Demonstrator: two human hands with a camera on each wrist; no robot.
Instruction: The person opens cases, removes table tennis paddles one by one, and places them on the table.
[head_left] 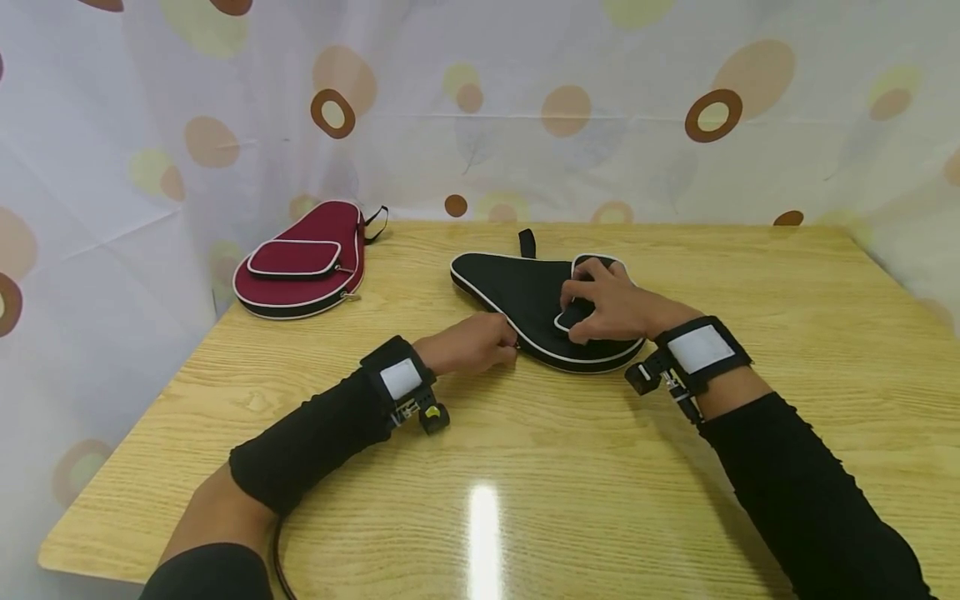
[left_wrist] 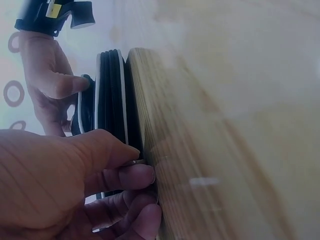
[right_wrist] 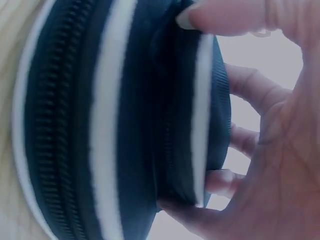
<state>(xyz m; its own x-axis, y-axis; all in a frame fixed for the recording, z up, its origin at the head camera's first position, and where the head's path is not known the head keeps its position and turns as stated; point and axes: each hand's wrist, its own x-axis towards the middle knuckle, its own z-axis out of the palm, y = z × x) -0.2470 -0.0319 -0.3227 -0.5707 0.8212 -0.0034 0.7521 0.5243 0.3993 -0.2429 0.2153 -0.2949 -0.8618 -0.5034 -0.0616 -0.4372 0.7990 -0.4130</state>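
A black table tennis bat case (head_left: 517,287) with white piping lies flat on the table, its narrow end pointing left. At its near left edge my left hand (head_left: 468,343) pinches a small metal zipper pull (left_wrist: 135,162) between thumb and forefinger. My right hand (head_left: 618,307) spans the raised pocket (right_wrist: 217,115) on top of the case, thumb on one side and fingertips on the other. In the right wrist view the toothed zipper (right_wrist: 57,125) along the case's side looks shut there.
A dark red case (head_left: 307,221) of the same shape, with a front pocket and a wrist loop, lies at the table's back left. Behind the wooden table (head_left: 390,517) hangs a patterned curtain (head_left: 510,67). A cable (head_left: 279,558) runs by the left forearm.
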